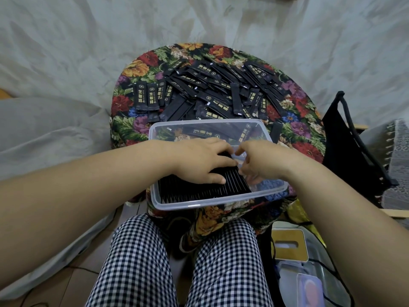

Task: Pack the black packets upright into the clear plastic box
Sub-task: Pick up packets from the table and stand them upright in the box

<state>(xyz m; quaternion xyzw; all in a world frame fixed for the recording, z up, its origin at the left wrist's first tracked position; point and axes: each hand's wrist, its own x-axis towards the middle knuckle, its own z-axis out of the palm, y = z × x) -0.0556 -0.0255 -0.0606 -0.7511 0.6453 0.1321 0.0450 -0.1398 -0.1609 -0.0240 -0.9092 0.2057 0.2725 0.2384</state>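
A clear plastic box sits at the near edge of a round floral stool. Inside it, a row of black packets stands upright on edge, filling the left and middle. My left hand lies over the top of that row, fingers curled onto the packets' upper edges. My right hand is at the row's right end inside the box, fingers bent against the last packets; its fingertips are hidden. A loose pile of black packets with gold print covers the stool behind the box.
White crumpled sheeting covers the floor around the stool. A black bag leans at the right. A clear container and a cardboard piece lie at lower right. My checkered trouser legs are below the box.
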